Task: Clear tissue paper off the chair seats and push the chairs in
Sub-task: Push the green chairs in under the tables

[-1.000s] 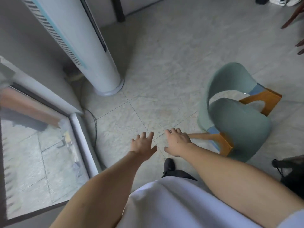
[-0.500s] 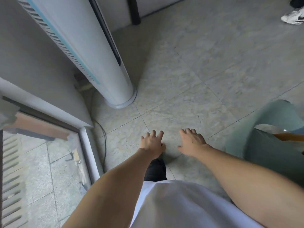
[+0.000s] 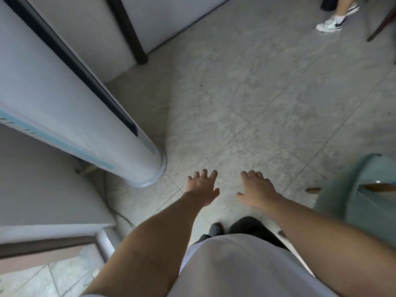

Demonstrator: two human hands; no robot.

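Reaching out over floor tiles, both hands empty.
Left hand and right hand: grip wide, fingers spread. Green chair at right edge, blurred; tower fan left.

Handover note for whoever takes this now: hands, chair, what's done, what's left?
Left hand: open, holds nothing, stretched out over the floor.
Right hand: open, holds nothing, beside the left.
Green chair: at the right edge, blurred and partly cut off, apart from both hands. No tissue shows on the part of the seat in view.
Done: cannot tell from this view.
Left: probably turn right, check the seat, push the chair in. No table in view.
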